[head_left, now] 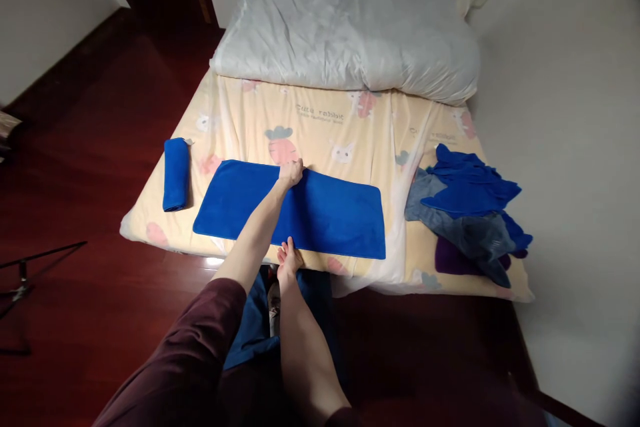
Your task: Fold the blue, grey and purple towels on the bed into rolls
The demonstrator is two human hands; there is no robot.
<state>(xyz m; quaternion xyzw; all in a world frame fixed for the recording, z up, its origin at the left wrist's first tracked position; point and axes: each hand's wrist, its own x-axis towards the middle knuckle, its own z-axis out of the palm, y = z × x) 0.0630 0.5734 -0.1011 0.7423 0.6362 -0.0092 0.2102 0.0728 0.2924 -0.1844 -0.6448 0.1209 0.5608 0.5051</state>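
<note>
A blue towel (330, 210) lies spread flat across the near end of a bed with a yellow rabbit-and-carrot sheet (320, 127). My left hand (291, 173) reaches over the towel and is closed on the middle of its far edge. My right hand (289, 255) is at the middle of the towel's near edge, with its fingers pinched on the cloth. Both arms cross the towel's centre line. A rolled blue towel (176, 175) lies to the left of the flat one, apart from it.
A heap of blue cloths (470, 190) with a grey one (470, 233) and a purple one (447, 257) sits at the bed's right. A white duvet (350, 27) is bunched at the far end. Dark wooden floor (100, 147) lies left, with a black stand (23, 277); a white wall (565, 147) is right.
</note>
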